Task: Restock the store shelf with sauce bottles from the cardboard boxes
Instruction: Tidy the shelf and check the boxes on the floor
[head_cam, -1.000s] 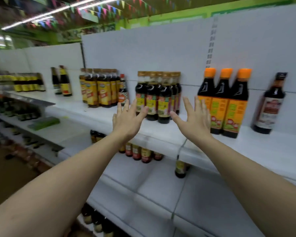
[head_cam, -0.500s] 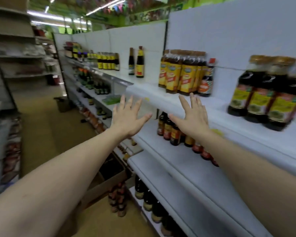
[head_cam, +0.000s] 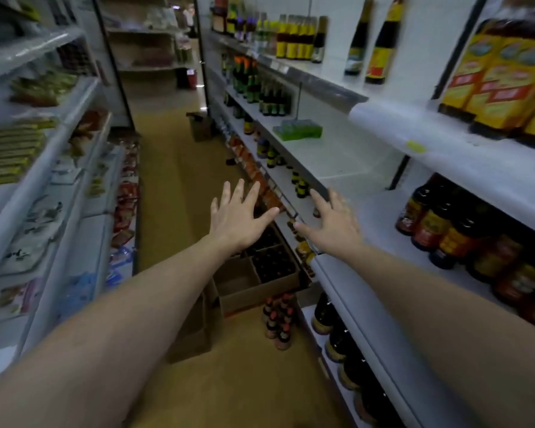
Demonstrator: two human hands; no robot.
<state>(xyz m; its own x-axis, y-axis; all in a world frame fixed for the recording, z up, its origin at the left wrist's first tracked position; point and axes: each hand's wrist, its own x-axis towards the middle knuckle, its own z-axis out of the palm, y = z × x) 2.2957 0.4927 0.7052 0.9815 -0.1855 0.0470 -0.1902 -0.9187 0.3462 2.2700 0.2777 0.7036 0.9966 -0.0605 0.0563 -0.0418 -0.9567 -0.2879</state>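
Both arms reach out in front of me, down the aisle. My left hand [head_cam: 238, 217] is spread flat with straight fingers and holds nothing. My right hand [head_cam: 331, 220] is also spread and empty, hovering by the edge of the white store shelf [head_cam: 383, 329] on my right. Below the hands, on the floor, an open cardboard box [head_cam: 244, 285] with dividers holds several dark sauce bottles [head_cam: 272, 261]. A small cluster of red-capped bottles [head_cam: 278, 322] stands on the floor beside it. Dark sauce bottles with red and yellow labels [head_cam: 445, 230] stand on the shelf at right.
Yellow-labelled bottles [head_cam: 501, 81] fill the upper right shelf. A green pack [head_cam: 297, 131] lies on a middle shelf. Shelving with packets [head_cam: 44, 149] lines the left side. Another box [head_cam: 200, 126] stands farther down the yellow floor, and a cardboard flap [head_cam: 192, 341] sits near my left forearm.
My view has swung left and down, from facing the shelf to looking along the aisle. The floor box has come into view under my hands, which stay spread and empty.
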